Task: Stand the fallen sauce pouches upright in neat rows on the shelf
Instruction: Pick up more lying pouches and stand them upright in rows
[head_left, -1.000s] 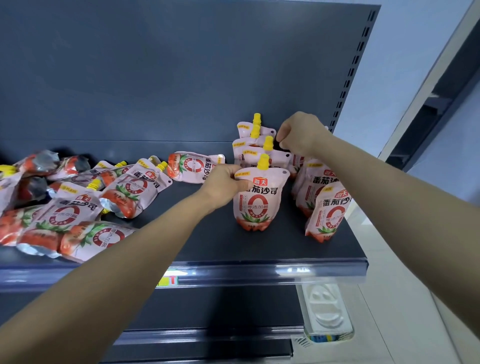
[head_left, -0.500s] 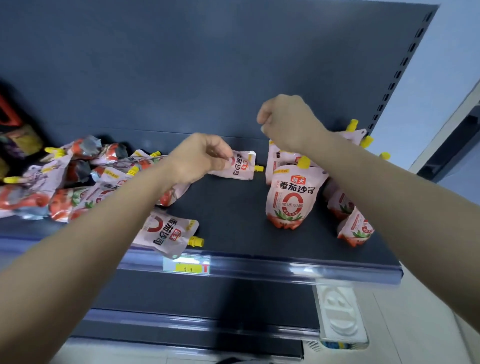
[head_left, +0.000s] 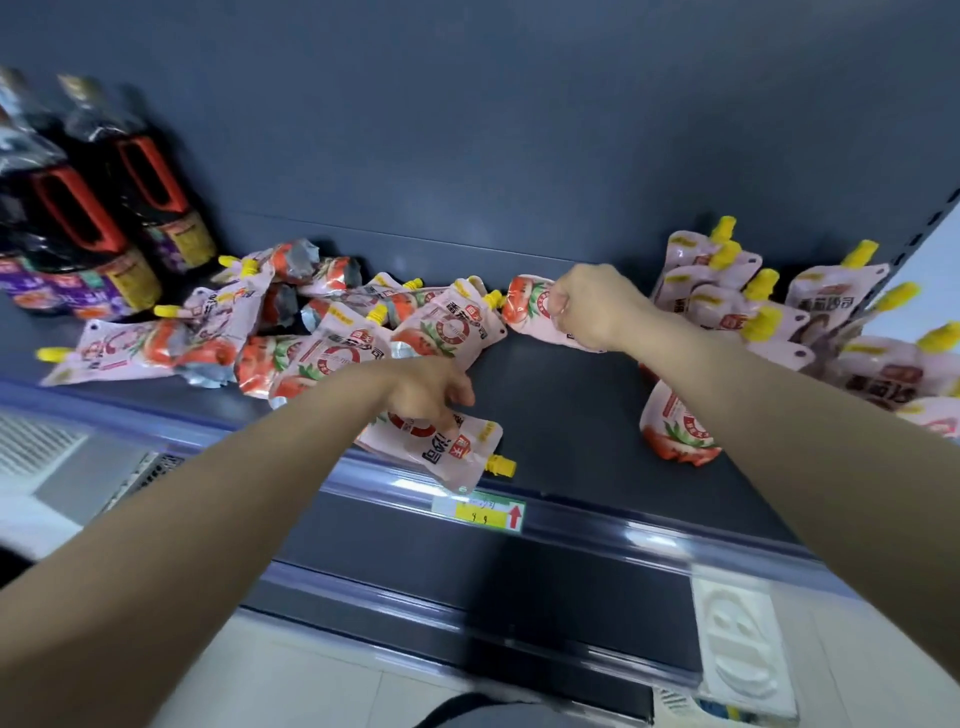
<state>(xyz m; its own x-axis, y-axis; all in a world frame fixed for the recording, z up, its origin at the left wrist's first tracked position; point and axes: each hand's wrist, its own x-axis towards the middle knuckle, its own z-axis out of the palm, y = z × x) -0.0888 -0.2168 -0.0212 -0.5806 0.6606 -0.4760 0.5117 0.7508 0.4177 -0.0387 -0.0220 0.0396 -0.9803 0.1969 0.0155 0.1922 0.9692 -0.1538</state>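
Pink tomato-sauce pouches with yellow caps lie on a dark shelf (head_left: 561, 415). Several fallen pouches (head_left: 322, 332) sprawl in a heap on the left half. My left hand (head_left: 426, 397) reaches down with fingers on a flat pouch (head_left: 447, 452) at the shelf's front edge, its cap pointing right. My right hand (head_left: 592, 304) is closed around a fallen pouch (head_left: 530, 306) lying near the back of the shelf. Upright pouches (head_left: 727, 301) stand in rows at the right, and one upright pouch (head_left: 675, 426) shows under my right forearm.
Dark sauce bottles (head_left: 78, 218) with red handles stand at the far left of the shelf. A yellow price tag (head_left: 480, 512) sits on the shelf's front rail. A lower shelf and pale floor show below. The shelf's right upright (head_left: 935, 218) borders the standing rows.
My right hand left the upright rows and closed on a fallen pouch at the back. My left hand dropped to the pouch at the front edge. The view shifted left, revealing the bottles.
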